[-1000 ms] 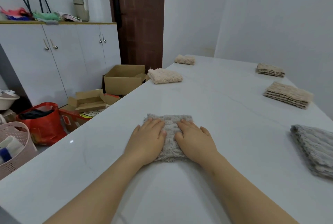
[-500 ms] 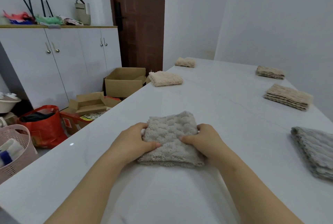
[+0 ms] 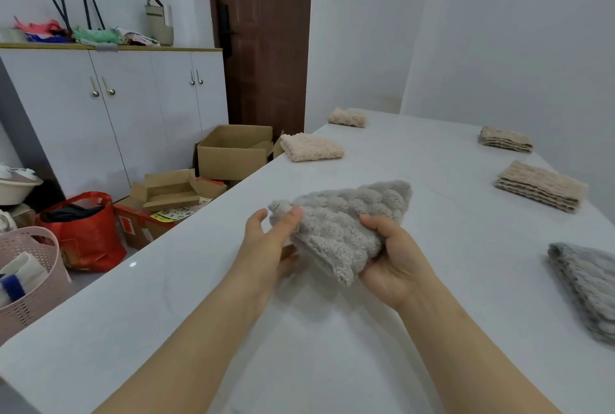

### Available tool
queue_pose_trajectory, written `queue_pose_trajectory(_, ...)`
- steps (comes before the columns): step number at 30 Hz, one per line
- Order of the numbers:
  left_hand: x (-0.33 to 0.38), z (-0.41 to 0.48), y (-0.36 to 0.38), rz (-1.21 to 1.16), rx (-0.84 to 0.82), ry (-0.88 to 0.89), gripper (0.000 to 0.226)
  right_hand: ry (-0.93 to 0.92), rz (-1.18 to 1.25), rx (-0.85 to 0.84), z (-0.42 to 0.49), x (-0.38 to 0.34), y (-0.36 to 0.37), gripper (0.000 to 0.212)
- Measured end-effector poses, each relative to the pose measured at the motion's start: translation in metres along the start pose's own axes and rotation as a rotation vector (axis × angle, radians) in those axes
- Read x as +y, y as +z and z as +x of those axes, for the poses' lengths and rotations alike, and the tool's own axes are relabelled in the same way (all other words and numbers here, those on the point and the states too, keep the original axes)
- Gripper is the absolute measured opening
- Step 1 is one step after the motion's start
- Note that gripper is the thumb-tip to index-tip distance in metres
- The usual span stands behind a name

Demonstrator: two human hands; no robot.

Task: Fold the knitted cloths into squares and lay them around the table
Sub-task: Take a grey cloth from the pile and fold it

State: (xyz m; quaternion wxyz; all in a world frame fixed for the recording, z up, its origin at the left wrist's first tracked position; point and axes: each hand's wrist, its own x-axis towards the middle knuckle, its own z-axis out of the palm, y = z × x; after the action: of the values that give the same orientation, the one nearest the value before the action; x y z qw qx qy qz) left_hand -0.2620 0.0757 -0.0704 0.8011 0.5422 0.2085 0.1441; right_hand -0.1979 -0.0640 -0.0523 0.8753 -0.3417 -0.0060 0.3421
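Observation:
A grey knitted cloth (image 3: 346, 217) hangs lifted above the white table (image 3: 416, 280), loosened out of its folded square. My right hand (image 3: 389, 257) grips its lower right edge from below. My left hand (image 3: 269, 240) pinches its left corner between thumb and fingers. Folded cloths lie around the table: two beige ones (image 3: 312, 147) (image 3: 347, 117) along the left edge, two beige ones (image 3: 540, 185) (image 3: 505, 139) along the right edge, and a grey one (image 3: 589, 283) at the near right.
Left of the table, on the floor, stand cardboard boxes (image 3: 233, 154), a red bag (image 3: 83, 230) and a pink basket (image 3: 30, 280). White cabinets (image 3: 109, 107) and a brown door (image 3: 263, 40) are behind them. A wall runs close along the table's right side.
The grey cloth lay folded flat under both palms; my hands then gripped its sides and have now lifted it off the table, and it has come partly unfolded.

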Motion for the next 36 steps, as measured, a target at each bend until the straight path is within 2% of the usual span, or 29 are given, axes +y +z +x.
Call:
queue_pose_trajectory(2,-0.002,-0.002,0.005,-0.032,-0.018,0.039,0.058,-0.011,-0.024,-0.008,0.002,0.005,0.000,0.032)
queue_pose_trajectory(5,0.000,0.002,0.000,-0.018,0.071,0.117,0.071,-0.032,-0.050,-0.024,0.004,0.011,-0.001,0.021)
queue_pose_trajectory(10,0.006,0.005,-0.007,0.064,0.063,0.200,0.059,-0.098,-0.097,-0.014,0.006,0.012,-0.004,0.033)
queue_pose_trajectory(12,0.008,0.006,-0.008,0.114,0.044,0.208,0.051,-0.117,-0.114,0.050,0.009,0.011,-0.008,0.028)
queue_pose_trajectory(16,0.007,0.014,-0.013,0.219,0.069,0.204,0.035,-0.204,-0.214,0.162,0.018,0.008,-0.019,0.041)
queue_pose_trajectory(21,0.004,0.013,-0.019,0.126,0.148,0.183,0.024,-0.229,-0.384,0.190,0.016,0.006,-0.025,0.020)
queue_pose_trajectory(24,0.000,0.005,-0.025,0.187,0.074,0.166,0.025,-0.240,-0.435,0.233,-0.002,0.015,-0.029,0.023)
queue_pose_trajectory(27,0.008,-0.005,-0.034,0.223,-0.050,-0.022,0.041,-0.156,-0.420,0.352,-0.023,0.018,-0.022,0.036)
queue_pose_trajectory(30,0.025,-0.017,-0.044,0.281,-0.073,-0.134,0.038,0.006,-0.415,0.425,-0.043,0.020,-0.009,0.047)
queue_pose_trajectory(36,0.058,-0.030,-0.067,0.504,-0.098,-0.264,0.031,0.303,-0.517,0.390,-0.068,0.017,0.026,0.037)
